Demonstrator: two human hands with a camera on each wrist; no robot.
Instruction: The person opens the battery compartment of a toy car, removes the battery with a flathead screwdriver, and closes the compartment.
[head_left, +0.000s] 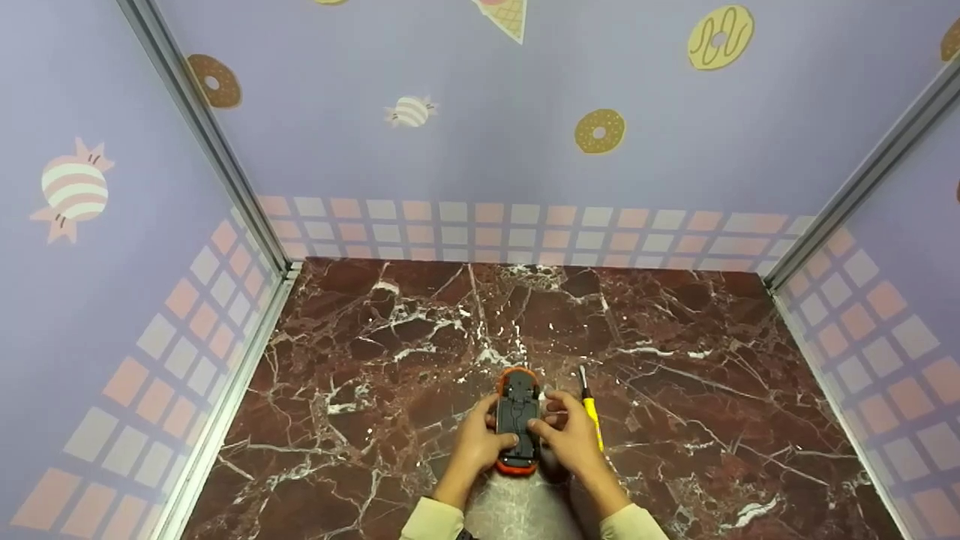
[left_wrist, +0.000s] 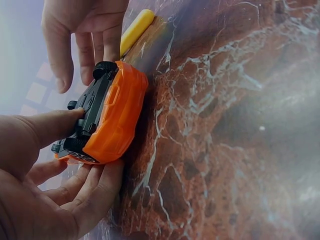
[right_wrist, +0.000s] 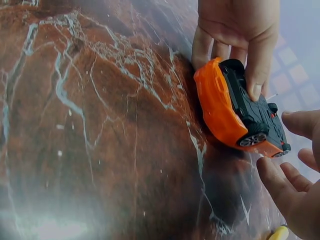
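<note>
An orange toy car [head_left: 518, 420] lies upside down, its black underside and wheels turned up, close over the marble-patterned table. My left hand [head_left: 478, 444] grips it from the left; the thumb presses on the underside and the fingers [left_wrist: 100, 192] curl round the orange body. On the other side is my right hand [head_left: 571, 435], its thumb and fingers spread around the car's side. In the right wrist view, the right thumb [right_wrist: 300, 122] stands off the underside, and a fingertip is right by the lower edge of the body.
A screwdriver [head_left: 591, 412] with a yellow handle and metal tip lies just right of the right hand. The dark red marble-patterned table [head_left: 375, 450] is enclosed by lilac walls [head_left: 480, 150] with sweets and tile prints, joined by metal corner rails [head_left: 217, 150].
</note>
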